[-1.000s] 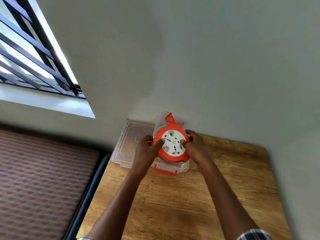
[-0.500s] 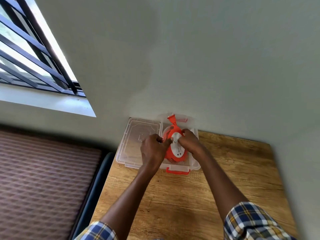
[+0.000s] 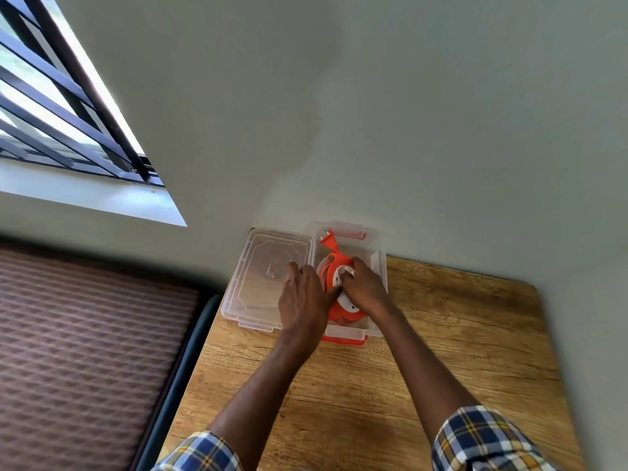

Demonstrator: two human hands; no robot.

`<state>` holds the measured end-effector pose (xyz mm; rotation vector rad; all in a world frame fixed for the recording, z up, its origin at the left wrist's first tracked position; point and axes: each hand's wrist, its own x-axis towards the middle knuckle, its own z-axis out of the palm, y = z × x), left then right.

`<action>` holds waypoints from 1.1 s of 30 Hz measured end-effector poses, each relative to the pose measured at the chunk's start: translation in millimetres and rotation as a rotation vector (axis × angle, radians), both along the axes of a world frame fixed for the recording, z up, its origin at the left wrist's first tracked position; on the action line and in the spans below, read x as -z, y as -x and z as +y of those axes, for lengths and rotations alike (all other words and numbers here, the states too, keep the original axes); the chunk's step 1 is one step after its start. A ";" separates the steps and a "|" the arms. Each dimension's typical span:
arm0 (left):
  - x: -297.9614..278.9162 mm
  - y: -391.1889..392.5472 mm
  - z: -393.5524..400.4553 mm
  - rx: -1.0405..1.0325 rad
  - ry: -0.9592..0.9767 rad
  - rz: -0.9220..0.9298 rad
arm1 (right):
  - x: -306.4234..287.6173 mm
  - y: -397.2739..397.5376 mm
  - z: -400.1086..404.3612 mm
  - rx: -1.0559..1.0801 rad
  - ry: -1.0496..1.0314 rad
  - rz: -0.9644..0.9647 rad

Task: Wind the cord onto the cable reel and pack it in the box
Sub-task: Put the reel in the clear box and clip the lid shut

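An orange cable reel with a white socket face stands tilted on its edge inside a clear plastic box with orange latches, at the far end of the wooden table. Its orange plug sticks out toward the box's far wall. My left hand presses the reel's left side, thumb on its rim. My right hand grips the reel from the right, fingers over the white face. Most of the wound cord is hidden by my hands.
The box's clear lid lies flat just left of the box, at the table's left corner. A wall stands right behind the box. The wooden table stretches toward me. Left of the table lies a brown patterned surface, with a barred window above.
The reel went from flat, face up above the box, to tilted on edge and lowered inside it. Both hands followed it down.
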<state>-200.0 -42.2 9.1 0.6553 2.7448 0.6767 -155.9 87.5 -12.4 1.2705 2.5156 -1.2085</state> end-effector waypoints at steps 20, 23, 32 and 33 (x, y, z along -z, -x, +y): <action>6.2 -2.5 -42.7 -0.041 -0.050 -0.607 | -32.9 -5.8 54.8 -0.323 -0.526 -0.141; 10.1 -14.0 -36.3 -0.101 -0.098 -0.434 | -26.7 -17.7 68.2 -0.309 -0.542 -0.154; 22.3 -51.6 0.2 -0.321 -0.271 -0.226 | -12.8 -124.9 76.5 0.183 -0.569 0.071; 24.0 -56.1 6.6 -0.311 -0.281 -0.217 | -11.0 -141.9 76.9 0.238 -0.543 0.098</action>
